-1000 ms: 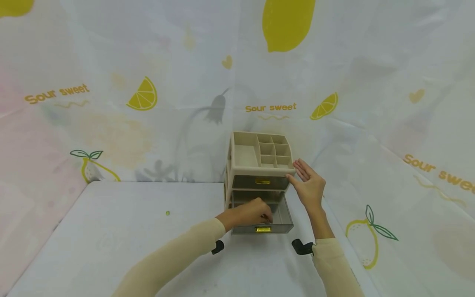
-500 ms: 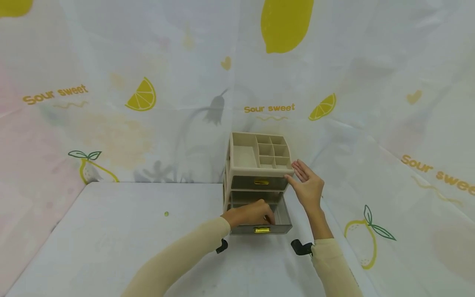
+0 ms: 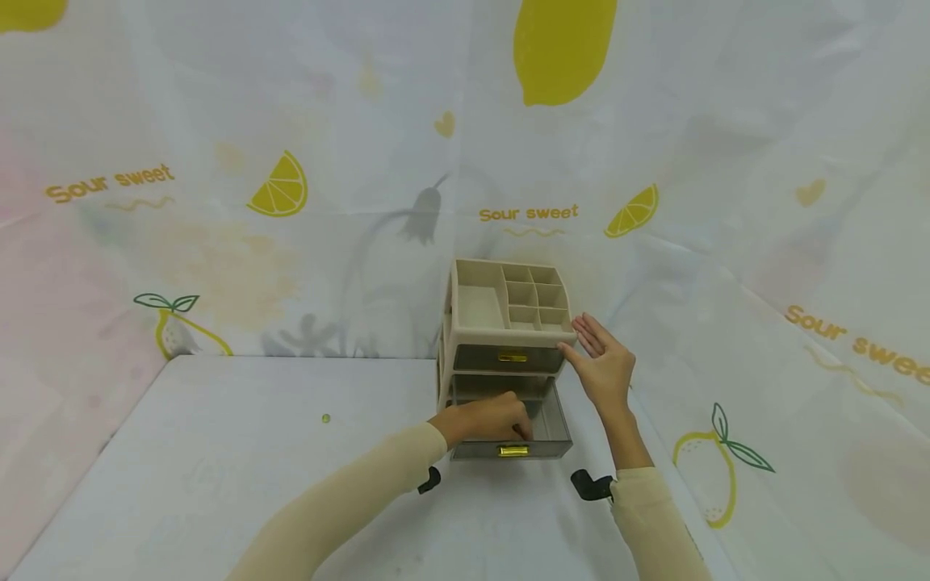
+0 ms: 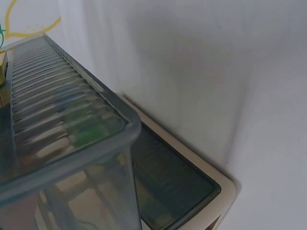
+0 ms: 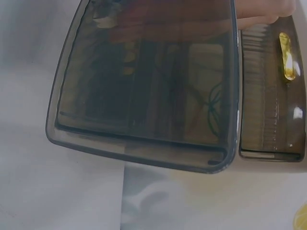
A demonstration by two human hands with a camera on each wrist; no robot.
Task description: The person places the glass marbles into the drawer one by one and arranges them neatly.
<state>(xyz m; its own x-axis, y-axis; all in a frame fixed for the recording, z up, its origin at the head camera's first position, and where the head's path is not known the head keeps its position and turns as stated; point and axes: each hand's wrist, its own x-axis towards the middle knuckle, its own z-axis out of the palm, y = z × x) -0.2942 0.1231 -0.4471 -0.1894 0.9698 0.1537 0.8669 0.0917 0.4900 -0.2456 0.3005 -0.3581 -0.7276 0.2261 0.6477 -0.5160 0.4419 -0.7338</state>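
A cream desktop drawer organizer (image 3: 512, 336) stands with its lower smoky see-through drawer (image 3: 479, 451) pulled out. My left hand (image 3: 497, 415) reaches down into that drawer, fingers bent toward its floor. The drawer front hides the fingertips in the head view, and I cannot tell whether they hold anything. In the left wrist view, a blurred green patch (image 4: 88, 127) shows through the drawer's ribbed wall. My right hand (image 3: 606, 363) touches the organizer's upper right front corner, thumb at the front and straight fingers along the side. The drawer (image 5: 144, 96) fills much of the right wrist view.
The upper drawer (image 3: 479, 357), with a gold handle, is pushed in. Divided compartments (image 3: 538, 294) top the organizer. A small yellow-green round thing (image 3: 325, 418) lies on the white table (image 3: 218, 452) to the left. Lemon-print sheeting (image 3: 349, 266) rises behind and to the right.
My left hand moved slightly right within the drawer, then a little back left. My right hand stays at the organizer's corner, and the drawer remains pulled out.
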